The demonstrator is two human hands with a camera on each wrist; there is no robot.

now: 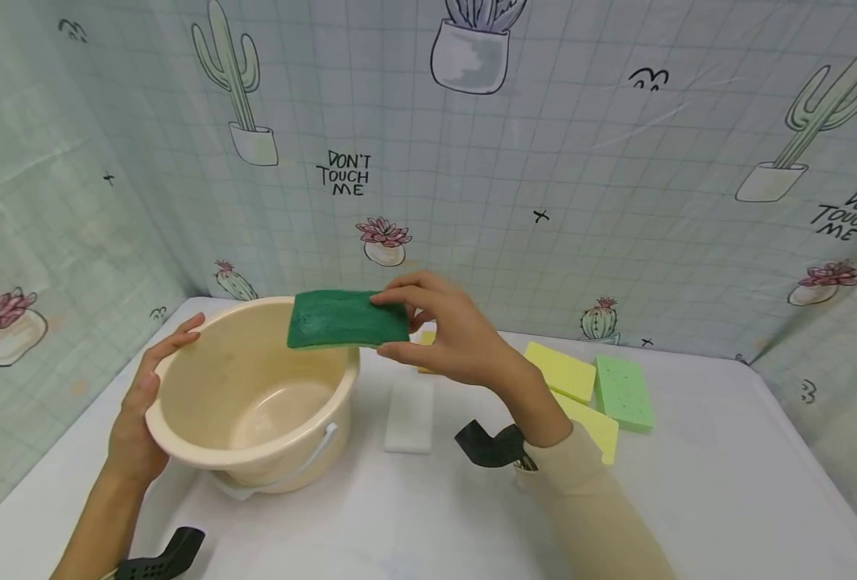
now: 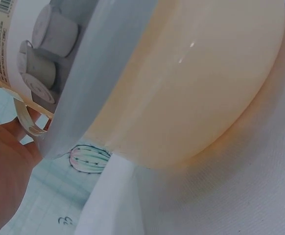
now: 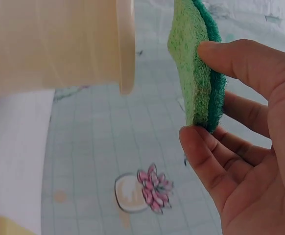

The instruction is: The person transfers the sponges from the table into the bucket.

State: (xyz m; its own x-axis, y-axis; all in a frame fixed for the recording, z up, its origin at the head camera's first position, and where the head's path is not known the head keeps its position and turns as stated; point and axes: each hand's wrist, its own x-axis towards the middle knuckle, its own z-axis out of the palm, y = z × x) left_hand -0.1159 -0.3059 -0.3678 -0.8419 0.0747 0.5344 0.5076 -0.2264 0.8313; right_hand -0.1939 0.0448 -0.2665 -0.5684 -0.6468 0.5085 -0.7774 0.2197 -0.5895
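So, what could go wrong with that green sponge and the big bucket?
The right hand pinches the green sponge by just one end, so it might slip out. The sponge is up near the bucket's rim, so if it dropped, it could bump the edge and land outside. And the left hand is on one side of the bucket, so a hard push there might make it slide or tip.

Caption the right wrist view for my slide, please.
Right hand pinches a two-tone green sponge, held apart from the cream bucket, against a printed backdrop.
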